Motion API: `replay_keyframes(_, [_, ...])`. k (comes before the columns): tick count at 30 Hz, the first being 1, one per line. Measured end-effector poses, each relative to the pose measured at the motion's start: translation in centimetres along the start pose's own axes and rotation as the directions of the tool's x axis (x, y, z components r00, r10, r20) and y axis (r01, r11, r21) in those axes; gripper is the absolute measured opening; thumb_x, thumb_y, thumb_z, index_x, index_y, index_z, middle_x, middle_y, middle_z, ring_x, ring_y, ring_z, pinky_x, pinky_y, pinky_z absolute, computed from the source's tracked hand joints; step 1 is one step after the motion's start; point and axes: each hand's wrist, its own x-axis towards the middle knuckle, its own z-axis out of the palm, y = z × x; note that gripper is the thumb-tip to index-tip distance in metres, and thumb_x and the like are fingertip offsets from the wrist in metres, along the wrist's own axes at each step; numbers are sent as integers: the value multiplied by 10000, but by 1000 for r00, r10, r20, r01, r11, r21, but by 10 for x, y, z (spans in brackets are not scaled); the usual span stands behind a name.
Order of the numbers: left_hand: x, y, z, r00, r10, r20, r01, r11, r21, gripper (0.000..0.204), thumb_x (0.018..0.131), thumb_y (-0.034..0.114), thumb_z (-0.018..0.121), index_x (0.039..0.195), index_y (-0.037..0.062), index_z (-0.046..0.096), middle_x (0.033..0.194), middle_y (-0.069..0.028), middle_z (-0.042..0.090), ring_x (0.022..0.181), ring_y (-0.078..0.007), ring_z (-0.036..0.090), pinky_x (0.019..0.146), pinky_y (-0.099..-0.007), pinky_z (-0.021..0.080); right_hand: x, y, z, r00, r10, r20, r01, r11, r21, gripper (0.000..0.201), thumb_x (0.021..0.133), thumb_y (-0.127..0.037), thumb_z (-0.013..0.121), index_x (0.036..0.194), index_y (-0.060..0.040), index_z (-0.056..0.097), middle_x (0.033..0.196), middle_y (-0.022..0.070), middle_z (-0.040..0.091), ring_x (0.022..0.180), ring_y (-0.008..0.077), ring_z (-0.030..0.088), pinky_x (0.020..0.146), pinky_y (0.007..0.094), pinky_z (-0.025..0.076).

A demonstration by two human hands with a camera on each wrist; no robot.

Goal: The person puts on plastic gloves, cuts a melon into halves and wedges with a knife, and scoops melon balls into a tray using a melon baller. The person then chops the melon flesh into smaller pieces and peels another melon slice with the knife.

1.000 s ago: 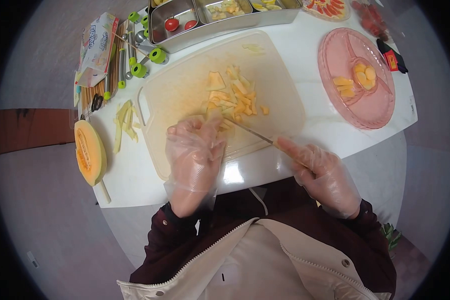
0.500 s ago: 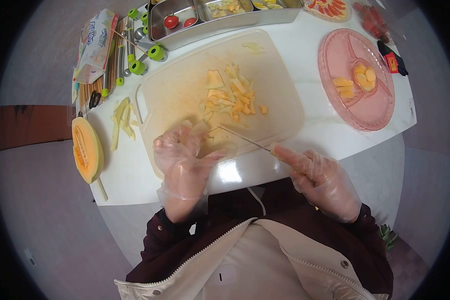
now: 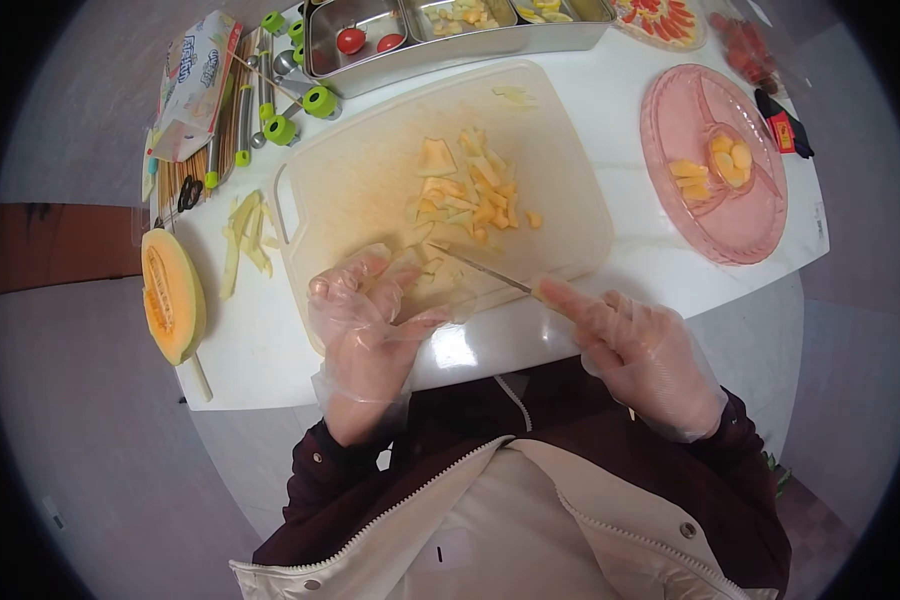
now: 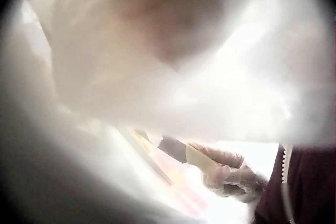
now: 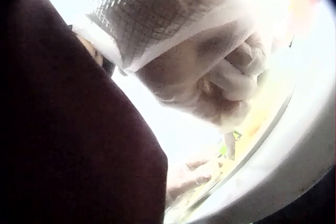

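Note:
In the head view my right hand (image 3: 645, 350), in a clear plastic glove, grips a small knife (image 3: 482, 268) by its pale handle. The blade points left, its tip close over the cutting board (image 3: 355, 175). My gloved left hand (image 3: 365, 310) is at the board's near left corner, thumb spread apart from the fingers. Small melon pieces (image 3: 440, 268) lie between its fingertips and the knife tip. Beyond them sits a pile of chopped melon (image 3: 480, 200). The left wrist view is mostly blurred glove; the right wrist view shows my right hand's curled fingers (image 5: 239, 79).
A melon half (image 3: 173, 297) and rind strips (image 3: 245, 240) lie left of the board. Behind it stands a divided metal tray (image 3: 450, 50) with tomatoes and cut fruit. The pink plate (image 3: 705, 225) at right holds melon pieces. Skewers and green-handled tools (image 3: 280, 130) sit back left.
My left hand has drawn back leftward from the melon by the blade, its thumb and fingers spreading. The knife tip has shifted slightly left. The chopped pile stays in place.

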Motion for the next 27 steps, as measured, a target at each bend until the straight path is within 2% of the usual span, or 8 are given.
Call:
replay_keyframes(5, [1, 3, -4, 999, -40, -27, 40, 999, 3, 509, 645, 395, 924, 1047, 110, 794, 1168, -156, 650, 1112, -350, 544, 966, -458, 420, -4, -1, -1, 998, -61, 31, 60, 998, 35, 668, 898, -69, 633, 1539, -220, 520, 826, 74, 595, 678, 259, 638, 613, 397, 563])
replay_keyframes(10, [3, 1, -4, 996, -51, -72, 50, 999, -19, 541, 616, 414, 935, 1030, 102, 780, 1167, -151, 644, 1107, -358, 543, 940, -463, 470, 1, -10, 3, 997, 2, 83, 15, 978, -210, 688, 856, 1, 668, 1498, -227, 574, 792, 75, 587, 727, 270, 641, 667, 412, 546])
replay_keyframes(14, [7, -3, -6, 996, -33, -86, 33, 999, -5, 577, 619, 439, 934, 1045, 86, 770, 1181, -169, 645, 1121, -366, 544, 928, -459, 482, 3, -9, -2, 997, 18, 79, -8, 992, -125, 672, 858, 1, 668, 1488, -218, 586, 808, 81, 597, 738, 273, 644, 689, 409, 547])
replay_keyframes(16, [9, -5, -9, 999, 34, -27, -33, 998, 48, 632, 631, 471, 928, 1086, 68, 753, 1223, -194, 642, 1142, -377, 542, 935, -467, 475, 0, -3, -2, 999, 34, 43, -38, 993, 109, 651, 864, 9, 664, 1476, -202, 599, 830, 95, 615, 758, 281, 645, 722, 400, 546])
replay_keyframes(20, [18, 5, -11, 1000, 13, -25, -13, 1000, 5, 712, 642, 462, 929, 1191, 53, 731, 1267, -218, 633, 1162, -388, 537, 976, -476, 444, 0, -3, -1, 999, 3, -52, 4, 991, 134, 637, 888, -47, 644, 1506, -180, 563, 834, 86, 638, 765, 281, 671, 721, 406, 557])
replay_keyframes(22, [23, 8, -9, 999, 8, 47, -11, 998, 64, 781, 688, 513, 889, 1284, 45, 704, 1303, -244, 622, 1178, -403, 532, 1020, -489, 401, 4, -10, -1, 993, 111, -27, -106, 985, 139, 634, 885, 21, 654, 1475, -203, 597, 924, 123, 667, 846, 315, 666, 795, 394, 553])
replay_keyframes(25, [26, 7, -8, 978, -32, 205, 14, 996, 88, 847, 714, 589, 841, 1373, 86, 668, 1414, -250, 552, 1281, -434, 463, 1090, -527, 383, 6, -12, 0, 993, 118, -5, -116, 986, 117, 630, 892, 9, 655, 1480, -209, 590, 956, 128, 677, 867, 324, 674, 814, 402, 559])
replay_keyframes(27, [25, 6, -7, 977, -17, 212, -2, 996, 89, 842, 715, 580, 844, 1372, 84, 665, 1409, -252, 554, 1281, -437, 460, 1092, -531, 379, 6, -12, 2, 993, 114, -6, -113, 989, 98, 634, 895, 3, 655, 1488, -211, 582, 950, 126, 674, 864, 325, 674, 813, 406, 560])
